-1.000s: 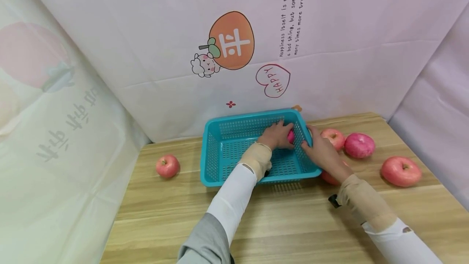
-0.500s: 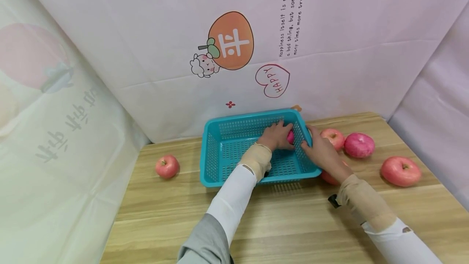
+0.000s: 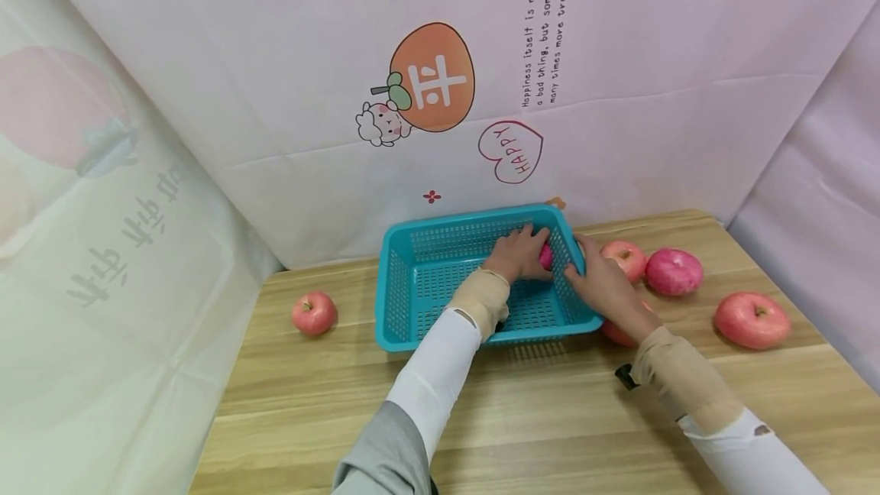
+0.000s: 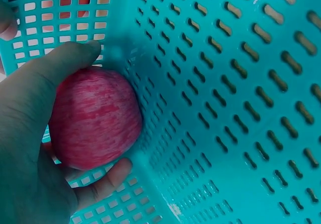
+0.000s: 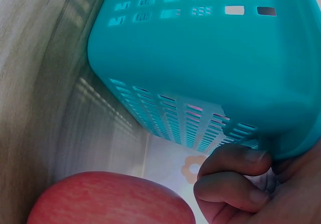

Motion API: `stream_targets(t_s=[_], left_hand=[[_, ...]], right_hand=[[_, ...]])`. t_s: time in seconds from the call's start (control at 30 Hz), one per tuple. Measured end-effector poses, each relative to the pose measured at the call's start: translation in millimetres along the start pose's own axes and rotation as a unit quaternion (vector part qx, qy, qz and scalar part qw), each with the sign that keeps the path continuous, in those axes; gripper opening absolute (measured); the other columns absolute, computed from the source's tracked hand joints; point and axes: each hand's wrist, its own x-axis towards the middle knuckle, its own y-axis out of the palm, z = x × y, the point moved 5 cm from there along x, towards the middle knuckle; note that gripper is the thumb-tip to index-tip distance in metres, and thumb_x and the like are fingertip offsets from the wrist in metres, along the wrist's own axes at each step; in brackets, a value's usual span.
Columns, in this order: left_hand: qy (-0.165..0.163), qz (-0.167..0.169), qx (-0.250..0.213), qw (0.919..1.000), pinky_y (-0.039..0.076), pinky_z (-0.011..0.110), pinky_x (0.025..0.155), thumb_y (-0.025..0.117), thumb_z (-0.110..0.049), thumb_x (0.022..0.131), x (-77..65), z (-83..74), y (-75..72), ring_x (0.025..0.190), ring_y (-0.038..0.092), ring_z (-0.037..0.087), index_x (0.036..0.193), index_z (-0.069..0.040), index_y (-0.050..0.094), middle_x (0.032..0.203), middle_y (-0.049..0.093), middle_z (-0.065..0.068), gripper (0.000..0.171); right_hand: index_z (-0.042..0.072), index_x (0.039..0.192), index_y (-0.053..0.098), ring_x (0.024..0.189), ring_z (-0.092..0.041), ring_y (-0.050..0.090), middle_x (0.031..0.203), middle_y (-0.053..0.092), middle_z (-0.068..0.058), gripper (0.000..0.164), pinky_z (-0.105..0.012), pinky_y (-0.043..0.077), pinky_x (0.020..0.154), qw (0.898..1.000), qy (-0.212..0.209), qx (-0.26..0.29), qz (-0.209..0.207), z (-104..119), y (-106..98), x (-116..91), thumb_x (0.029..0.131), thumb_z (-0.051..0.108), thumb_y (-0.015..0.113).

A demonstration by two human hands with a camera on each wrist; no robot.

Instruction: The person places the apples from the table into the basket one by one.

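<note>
Inside the teal plastic basket point(image 3: 399, 341), at its right end, my left hand point(image 3: 519, 254) holds a streaked pinkish-red apple point(image 4: 98, 116). In the left wrist view the thumb lies over one side of it and other fingers curl beneath, with the apple right at the basket's perforated wall. My right hand point(image 3: 608, 285) grips the basket's right rim from outside; its curled fingers point(image 5: 228, 184) show below the rim in the right wrist view. Close beside that hand lie a red apple point(image 3: 626, 258) and another apple point(image 3: 617, 334), partly hidden by the hand and basket.
Further right on the wooden table point(image 3: 550, 426) lie a magenta fruit point(image 3: 674, 272) and a large red apple point(image 3: 752, 321). A single apple point(image 3: 314, 313) sits left of the basket. A printed white cloth point(image 3: 309, 197) hangs right behind the table's back edge.
</note>
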Motion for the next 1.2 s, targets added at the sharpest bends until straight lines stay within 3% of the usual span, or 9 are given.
stream_targets(t_s=[0.4, 0.6, 0.83, 1.0, 1.2], left_hand=[[-0.009, 0.001, 0.012, 0.9999, 0.050, 0.047, 0.116, 0.071, -0.069, 0.091, -4.1, 2.7, -6.2, 0.151, 0.044, 0.026, 0.162, -0.035, 0.034, 0.170, 0.035, 0.003, 0.087], [0.000, -0.008, 0.019, 0.9998, 0.052, 0.043, 0.113, 0.070, -0.066, 0.093, -12.0, 3.7, -16.6, 0.148, 0.046, 0.024, 0.161, -0.033, 0.037, 0.165, 0.040, 0.002, 0.083], [0.002, -0.011, 0.015, 0.9998, 0.052, 0.044, 0.114, 0.069, -0.066, 0.093, -21.4, 7.5, -25.9, 0.149, 0.045, 0.023, 0.162, -0.032, 0.037, 0.165, 0.040, 0.001, 0.083], [0.008, -0.011, 0.007, 0.9999, 0.049, 0.046, 0.117, 0.069, -0.065, 0.094, -26.6, 10.0, -32.6, 0.150, 0.044, 0.024, 0.164, -0.030, 0.036, 0.165, 0.040, 0.002, 0.085], [0.005, -0.021, 0.010, 0.9997, 0.050, 0.044, 0.116, 0.069, -0.064, 0.095, -30.9, 15.7, -39.6, 0.147, 0.045, 0.023, 0.160, -0.031, 0.040, 0.164, 0.042, 0.001, 0.079]], right_hand=[[-0.006, 0.165, 0.018, 0.085, -0.041, 0.075, 0.119, 0.068, -0.040, 0.072, -0.048, 0.064, 0.068, 1.000, -0.007, -0.004, -0.007, 2.0, -1.4, 0.2, 0.109, 0.023, 0.054], [-0.005, 0.165, 0.019, 0.072, -0.032, 0.070, 0.103, 0.071, -0.033, 0.072, -0.038, 0.057, 0.058, 1.000, -0.002, -0.002, -0.008, 3.6, -2.9, -0.7, 0.108, 0.022, 0.055], [-0.005, 0.165, 0.018, 0.066, -0.028, 0.065, 0.092, 0.070, -0.027, 0.073, -0.035, 0.050, 0.054, 1.000, 0.002, -0.001, -0.003, 1.5, -2.1, -0.9, 0.108, 0.023, 0.053], [-0.005, 0.165, 0.017, 0.066, -0.028, 0.066, 0.091, 0.070, -0.026, 0.073, -0.035, 0.052, 0.056, 1.000, 0.006, 0.001, 0.002, 0.6, -1.6, -0.9, 0.108, 0.023, 0.053], [-0.005, 0.165, 0.018, 0.072, -0.031, 0.068, 0.103, 0.070, -0.032, 0.073, -0.036, 0.054, 0.059, 1.000, 0.003, -0.004, -0.002, 1.8, -0.6, 0.6, 0.108, 0.024, 0.053]])
